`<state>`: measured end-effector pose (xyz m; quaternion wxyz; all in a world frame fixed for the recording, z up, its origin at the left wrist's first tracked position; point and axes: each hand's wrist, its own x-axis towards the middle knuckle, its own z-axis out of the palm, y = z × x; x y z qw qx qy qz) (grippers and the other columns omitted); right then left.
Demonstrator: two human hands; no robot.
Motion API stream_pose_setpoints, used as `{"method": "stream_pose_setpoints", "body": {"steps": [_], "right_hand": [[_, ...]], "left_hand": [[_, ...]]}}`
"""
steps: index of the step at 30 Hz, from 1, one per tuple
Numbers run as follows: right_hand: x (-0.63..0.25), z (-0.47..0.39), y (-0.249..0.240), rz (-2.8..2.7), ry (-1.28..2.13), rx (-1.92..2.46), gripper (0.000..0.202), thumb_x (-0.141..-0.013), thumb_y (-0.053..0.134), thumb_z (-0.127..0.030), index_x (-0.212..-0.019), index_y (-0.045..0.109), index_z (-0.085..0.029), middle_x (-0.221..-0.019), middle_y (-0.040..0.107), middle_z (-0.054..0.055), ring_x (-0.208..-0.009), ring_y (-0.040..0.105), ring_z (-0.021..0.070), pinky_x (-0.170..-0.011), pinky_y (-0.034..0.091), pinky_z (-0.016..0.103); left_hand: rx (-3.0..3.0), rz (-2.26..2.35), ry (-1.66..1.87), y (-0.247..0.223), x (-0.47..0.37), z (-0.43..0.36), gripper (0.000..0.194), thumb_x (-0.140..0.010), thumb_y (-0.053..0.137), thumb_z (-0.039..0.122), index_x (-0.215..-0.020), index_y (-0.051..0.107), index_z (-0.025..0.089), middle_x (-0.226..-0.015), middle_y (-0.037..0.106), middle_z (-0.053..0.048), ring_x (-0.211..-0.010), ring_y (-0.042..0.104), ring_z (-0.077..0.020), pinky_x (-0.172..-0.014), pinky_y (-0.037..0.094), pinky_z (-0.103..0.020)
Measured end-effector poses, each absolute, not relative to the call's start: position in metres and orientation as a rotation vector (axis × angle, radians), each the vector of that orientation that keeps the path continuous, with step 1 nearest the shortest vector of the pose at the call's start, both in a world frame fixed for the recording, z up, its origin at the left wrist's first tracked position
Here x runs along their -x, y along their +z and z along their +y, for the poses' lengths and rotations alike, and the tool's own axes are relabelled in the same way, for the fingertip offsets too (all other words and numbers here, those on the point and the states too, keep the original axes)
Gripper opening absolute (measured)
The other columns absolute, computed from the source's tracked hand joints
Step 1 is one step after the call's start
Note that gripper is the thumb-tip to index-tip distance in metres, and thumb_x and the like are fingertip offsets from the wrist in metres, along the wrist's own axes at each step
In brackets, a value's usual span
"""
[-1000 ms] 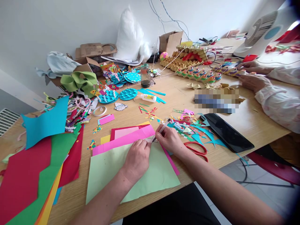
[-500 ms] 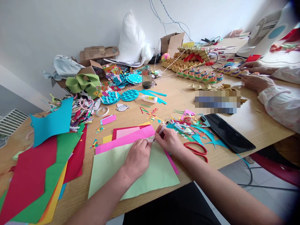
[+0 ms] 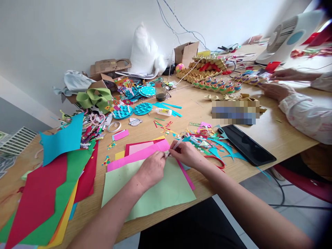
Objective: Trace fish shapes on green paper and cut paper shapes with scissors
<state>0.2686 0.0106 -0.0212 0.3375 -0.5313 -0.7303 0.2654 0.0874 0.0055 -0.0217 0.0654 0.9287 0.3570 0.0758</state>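
Right hand: the wearer's right hand is closed around a slim, pale, pen-like stick, pinching it low down; its upper end slants to the far right, its lower end meets the left fingertips.
Left hand: the left hand lies with fingers curled on the sheet, thumb side toward the stick. Whether it grips something small there, I cannot tell.
Pale green sheet: a large, flat sheet of pale green paper lies on the near part of the wooden counter, under both hands, partly over a bright pink paper sheet that shows along its far and right edges.
How the stick should handle: likely light, stiff and a little smooth; best held close to its lower end, between thumb and fingers.
How the paper should handle: likely very light, easily creased or torn; best steadied with a flat palm and lifted by its edges.
Right side: scissors with red loop handles lie just beside the right forearm; beyond are colourful paper scraps and a black phone.
Far side: a white glue bottle lies on its side.
Far right: another person's hands reach toward painted egg-carton pieces.
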Motion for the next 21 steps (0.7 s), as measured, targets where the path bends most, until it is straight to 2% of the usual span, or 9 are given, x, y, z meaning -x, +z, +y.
{"method": "stream_pose_setpoints", "body": {"steps": [7, 12, 21], "right_hand": [[-0.268, 0.005, -0.034, -1.817, 0.7, 1.341, 0.014, -0.08, 0.052, -0.018, -0.067, 0.058, -0.016, -0.061, 0.059, 0.0, -0.051, 0.05, 0.0099, -0.051, 0.035, 0.022], [-0.264, 0.006, -0.041, -1.805, 0.64, 1.283, 0.02, -0.08, 0.052, -0.017, -0.06, 0.053, -0.017, -0.066, 0.06, 0.001, -0.049, 0.046, 0.0076, -0.048, 0.033, 0.021], [-0.261, 0.005, -0.041, -1.8, 0.56, 1.312, 0.027, -0.083, 0.051, -0.022, -0.057, 0.049, -0.018, -0.062, 0.059, 0.001, -0.048, 0.045, 0.0078, -0.048, 0.032, 0.022]], "left_hand": [[-2.729, 1.051, 0.319, -0.022, -0.085, 0.016, 0.032, -0.077, 0.039, -0.005, -0.088, 0.065, 0.012, -0.091, 0.063, -0.009, -0.091, 0.059, -0.0203, -0.083, 0.05, -0.032], [-2.619, 1.034, 0.453, -0.028, -0.083, 0.015, 0.035, -0.071, 0.038, -0.007, -0.086, 0.063, 0.012, -0.088, 0.063, -0.009, -0.089, 0.058, -0.0206, -0.081, 0.049, -0.032], [-2.584, 1.02, 0.518, -0.033, -0.082, 0.017, 0.035, -0.07, 0.038, -0.007, -0.085, 0.062, 0.013, -0.089, 0.062, -0.008, -0.09, 0.057, -0.0209, -0.081, 0.048, -0.033]]}}
